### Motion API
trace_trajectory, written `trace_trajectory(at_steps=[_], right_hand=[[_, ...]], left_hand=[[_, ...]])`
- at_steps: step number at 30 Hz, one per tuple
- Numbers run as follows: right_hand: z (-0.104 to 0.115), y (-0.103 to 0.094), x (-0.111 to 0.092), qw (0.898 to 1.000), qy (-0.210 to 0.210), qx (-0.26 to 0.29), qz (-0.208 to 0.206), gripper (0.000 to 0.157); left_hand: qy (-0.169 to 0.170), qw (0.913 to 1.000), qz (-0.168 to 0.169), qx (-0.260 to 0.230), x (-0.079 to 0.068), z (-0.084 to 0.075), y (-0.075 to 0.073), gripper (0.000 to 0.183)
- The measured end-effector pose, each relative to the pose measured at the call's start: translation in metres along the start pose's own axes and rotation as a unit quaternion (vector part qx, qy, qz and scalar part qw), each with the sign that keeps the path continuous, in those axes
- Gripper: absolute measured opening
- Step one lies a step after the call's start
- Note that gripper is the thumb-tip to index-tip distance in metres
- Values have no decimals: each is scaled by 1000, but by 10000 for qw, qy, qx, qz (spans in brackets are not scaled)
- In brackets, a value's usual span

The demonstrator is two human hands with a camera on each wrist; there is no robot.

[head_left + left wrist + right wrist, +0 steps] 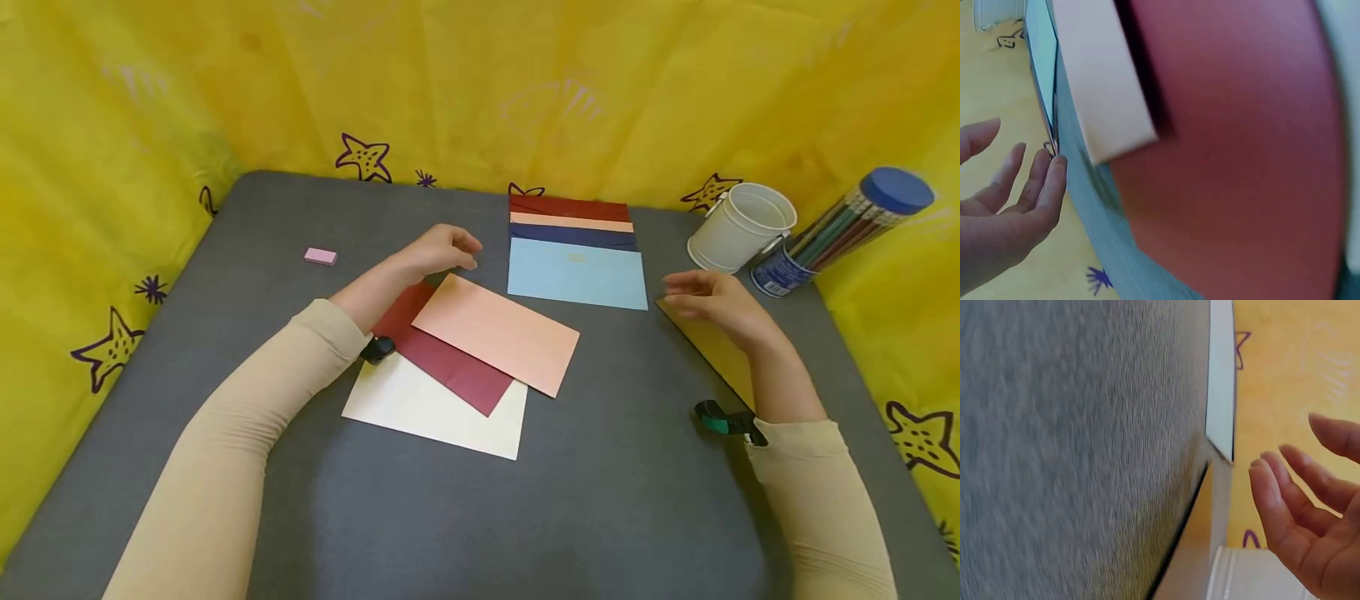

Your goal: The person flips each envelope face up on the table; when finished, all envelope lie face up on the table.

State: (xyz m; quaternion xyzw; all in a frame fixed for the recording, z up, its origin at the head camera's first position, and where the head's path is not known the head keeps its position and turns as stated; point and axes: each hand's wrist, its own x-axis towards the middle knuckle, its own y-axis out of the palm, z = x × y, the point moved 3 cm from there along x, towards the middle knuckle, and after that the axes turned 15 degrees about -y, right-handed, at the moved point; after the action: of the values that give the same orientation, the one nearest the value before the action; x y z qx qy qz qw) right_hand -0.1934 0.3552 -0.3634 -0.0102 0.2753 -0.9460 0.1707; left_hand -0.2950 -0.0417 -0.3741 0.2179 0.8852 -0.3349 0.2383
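My left hand (pixel 442 250) hovers with loosely bent fingers just beyond a peach envelope (pixel 498 333), holding nothing. That envelope lies askew on a dark red envelope (pixel 457 367), which overlaps a cream one (pixel 420 410). In the left wrist view the fingers (pixel 1054 187) are apart from the paper. Over the far end of a mustard-yellow envelope (pixel 716 354) is my right hand (pixel 712 302), its fingers relaxed and nothing between them. Farther back, a light blue envelope (pixel 577 275) fronts an overlapping row with a navy (pixel 573 236), a peach and a dark red one (pixel 567 205).
A pink eraser (pixel 321 256) lies on the grey table (pixel 375 517) at the left. Toward the back right stand a white metal bucket (pixel 738 229) and a blue-lidded tub of pencils (pixel 840 229). Yellow cloth (pixel 480 92) hangs along the back and sides.
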Motion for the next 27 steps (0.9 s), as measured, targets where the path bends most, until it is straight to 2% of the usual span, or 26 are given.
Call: trace_trajectory(at_steps=[4,10,18,23,27], right_hand=[[3,13,-2,9996,64,-12,266,53],[20,42,7,9968,-66,-271,749,49],[38,85,25,9819,-432,-1306,1305,50],[49,106,35,9763,-494,-1595,1373,58],[54,118,38,9672,-547,-2079,1356,69]], left_hand=[[69,9992,114,370,-1,8,-4,47],[134,9954,345,880,-3,19,-4,58],[386,9866,413,1532,-2,28,-2,70],[412,9836,291,1732,-2,31,-2,69],[452,9800,298,1914,-3,32,-1,72]])
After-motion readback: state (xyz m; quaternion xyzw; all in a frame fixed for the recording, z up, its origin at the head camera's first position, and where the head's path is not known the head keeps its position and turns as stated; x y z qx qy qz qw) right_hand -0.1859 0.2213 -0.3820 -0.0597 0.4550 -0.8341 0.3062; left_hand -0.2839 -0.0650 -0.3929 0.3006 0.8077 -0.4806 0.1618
